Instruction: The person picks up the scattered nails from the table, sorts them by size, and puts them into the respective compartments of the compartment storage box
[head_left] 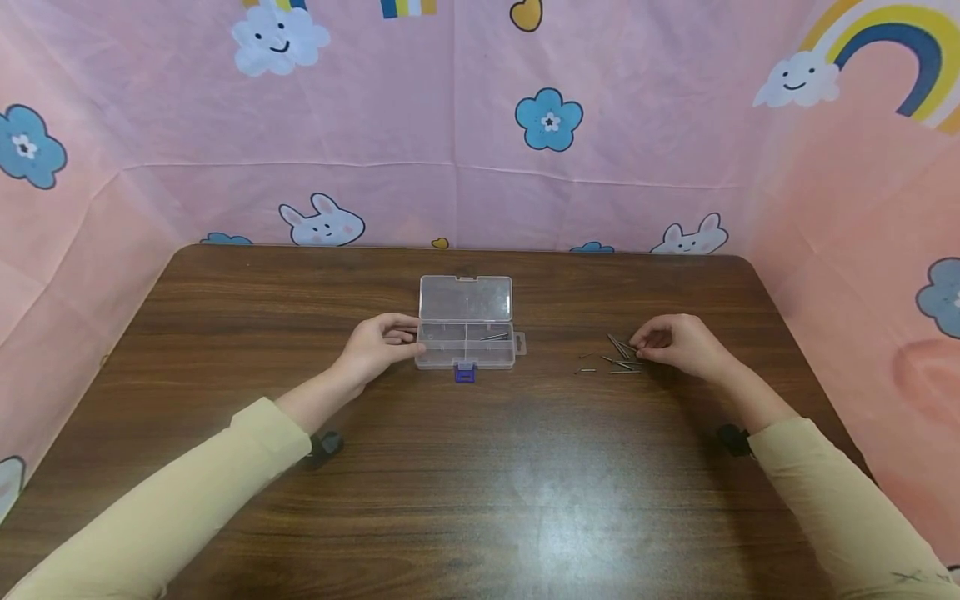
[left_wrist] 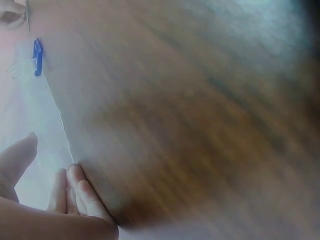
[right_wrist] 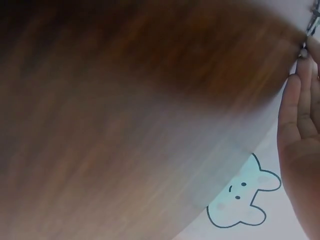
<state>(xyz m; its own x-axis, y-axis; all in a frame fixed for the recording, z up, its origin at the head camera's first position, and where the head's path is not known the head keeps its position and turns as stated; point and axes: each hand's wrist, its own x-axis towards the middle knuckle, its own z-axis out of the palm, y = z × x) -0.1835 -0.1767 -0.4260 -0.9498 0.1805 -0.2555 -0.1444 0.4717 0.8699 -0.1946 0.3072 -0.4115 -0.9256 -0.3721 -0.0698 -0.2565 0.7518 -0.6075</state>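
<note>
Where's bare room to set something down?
The table is bare in front of the clear box, between the sleeves, and behind the raised lid, up to the cloth. It's crowded around the metal pins beside the right grip.

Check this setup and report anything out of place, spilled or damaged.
No damage shows. The one untidy spot is the loose metal pins scattered at different angles on the tabletop beside the right hand, outside the open clear box; they look out of place because similar pins lie together in its rear right compartment.
</note>
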